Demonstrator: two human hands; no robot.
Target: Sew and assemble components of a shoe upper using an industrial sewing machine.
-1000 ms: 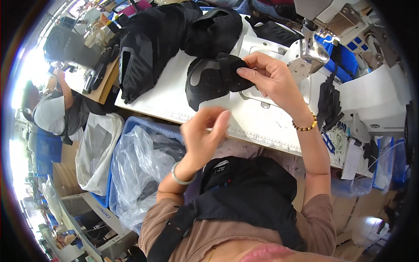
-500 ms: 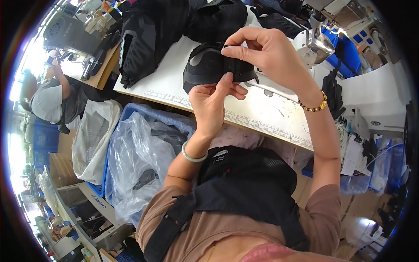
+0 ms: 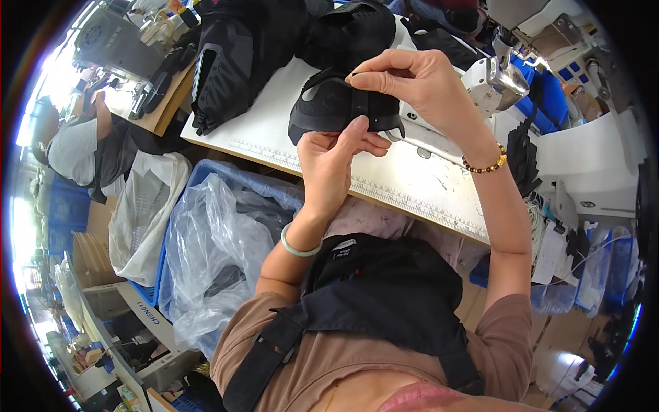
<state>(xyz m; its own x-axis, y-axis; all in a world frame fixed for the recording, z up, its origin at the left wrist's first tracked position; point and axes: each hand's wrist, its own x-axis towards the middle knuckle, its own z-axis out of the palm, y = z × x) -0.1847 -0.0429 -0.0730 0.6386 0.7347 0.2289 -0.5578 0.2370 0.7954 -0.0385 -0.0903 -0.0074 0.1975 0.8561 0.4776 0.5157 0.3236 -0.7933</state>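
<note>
A black shoe upper (image 3: 324,108) with a grey curved patch is held up over the white worktable (image 3: 274,122). My left hand (image 3: 331,161) grips its lower edge, the thumb pressed on the front and the fingers behind. At its top edge my right hand (image 3: 412,86) pinches the end of a narrow black strip (image 3: 360,101) that runs down the upper. Its thumb and forefinger are closed together. Stacked black shoe uppers (image 3: 237,65) lie beyond on the left, with another black upper (image 3: 351,33) just behind the held one.
A sewing machine (image 3: 489,86) stands right of my right hand. Below the table's left edge is a blue crate (image 3: 165,264) lined with clear plastic (image 3: 213,247), beside a white sack (image 3: 144,220). Black strips (image 3: 523,154) hang at the right. Another person (image 3: 75,154) sits far left.
My right hand has shifted slightly down at the upper's top edge, still pinching the strip. The left hand keeps its hold. The whole view has shifted a little.
</note>
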